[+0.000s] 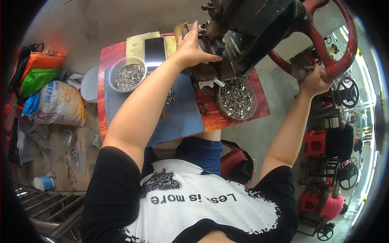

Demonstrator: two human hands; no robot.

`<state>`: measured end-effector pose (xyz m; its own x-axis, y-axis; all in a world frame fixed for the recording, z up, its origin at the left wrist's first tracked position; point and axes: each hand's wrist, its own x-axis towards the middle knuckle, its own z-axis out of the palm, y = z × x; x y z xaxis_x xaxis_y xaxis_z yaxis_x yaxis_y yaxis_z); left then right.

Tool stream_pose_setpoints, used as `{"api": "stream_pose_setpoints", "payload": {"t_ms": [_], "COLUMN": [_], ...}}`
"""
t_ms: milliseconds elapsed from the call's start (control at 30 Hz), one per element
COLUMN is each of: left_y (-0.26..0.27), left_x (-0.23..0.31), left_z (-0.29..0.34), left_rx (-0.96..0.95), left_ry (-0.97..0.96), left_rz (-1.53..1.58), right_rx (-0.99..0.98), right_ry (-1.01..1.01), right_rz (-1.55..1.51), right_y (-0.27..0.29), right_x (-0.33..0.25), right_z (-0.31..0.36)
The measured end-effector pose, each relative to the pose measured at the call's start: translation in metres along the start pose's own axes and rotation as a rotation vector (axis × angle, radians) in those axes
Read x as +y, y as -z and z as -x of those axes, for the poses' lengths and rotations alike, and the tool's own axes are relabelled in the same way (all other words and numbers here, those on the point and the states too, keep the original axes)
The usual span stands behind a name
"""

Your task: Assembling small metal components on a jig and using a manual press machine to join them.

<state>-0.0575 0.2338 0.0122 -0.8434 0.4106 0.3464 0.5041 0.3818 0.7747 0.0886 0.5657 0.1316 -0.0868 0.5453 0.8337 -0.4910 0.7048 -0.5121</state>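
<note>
My left hand (192, 50) lies against the dark metal die block (210, 48) of a hand press (259, 24), thumb and index finger spread wide apart. Whatever small part sits in the die is hidden. My right hand (316, 82) is closed around the lower rim of the press's red handwheel (342, 67). Below the die, a round clear tub (237, 99) holds many small shiny metal pieces. Left of my left forearm, a white bowl (117, 86) contains thin metal pieces. A few loose pieces (170, 97) lie on the blue mat (178, 117).
A phone (155, 50) rests on a yellow cloth (135, 45) on the red-patterned table (259, 107). Bags (60, 103) and a white bucket (90, 84) stand at left, above a metal rack (56, 206). Other people, red stools (315, 142) and more handwheels appear far right.
</note>
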Motion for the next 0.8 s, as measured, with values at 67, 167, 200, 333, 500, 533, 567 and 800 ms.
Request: {"api": "stream_pose_setpoints", "payload": {"t_ms": [67, 167, 200, 333, 500, 533, 567, 800], "left_y": [0.003, 0.002, 0.002, 0.004, 0.003, 0.003, 0.003, -0.001], "left_x": [-0.001, 0.016, 0.018, 0.027, 0.03, 0.031, 0.031, 0.027], "left_z": [0.017, 0.045, 0.048, 0.058, 0.062, 0.063, 0.063, 0.061], "left_rx": [-0.013, -0.003, -0.002, 0.02, 0.047, 0.05, 0.05, 0.055], "left_ry": [-0.022, -0.034, -0.043, -0.017, -0.013, -0.012, -0.011, -0.019], "left_rz": [0.029, 0.054, 0.077, 0.014, -0.005, -0.014, -0.014, -0.034], "right_rx": [-0.02, 0.017, 0.018, 0.055, 0.11, 0.11, 0.121, -0.361], "right_ry": [-0.069, -0.086, -0.083, -0.037, -0.033, -0.033, 0.065, 0.456], "right_rz": [-0.033, 0.005, 0.0, 0.005, 0.008, 0.009, 0.266, 0.475], "right_y": [-0.003, 0.001, 0.0, -0.002, -0.004, -0.003, -0.001, -0.037], "right_x": [-0.01, -0.012, -0.013, 0.005, 0.014, 0.014, 0.013, -0.048], "right_z": [-0.002, -0.007, -0.006, 0.006, 0.023, 0.026, 0.03, 0.12]}}
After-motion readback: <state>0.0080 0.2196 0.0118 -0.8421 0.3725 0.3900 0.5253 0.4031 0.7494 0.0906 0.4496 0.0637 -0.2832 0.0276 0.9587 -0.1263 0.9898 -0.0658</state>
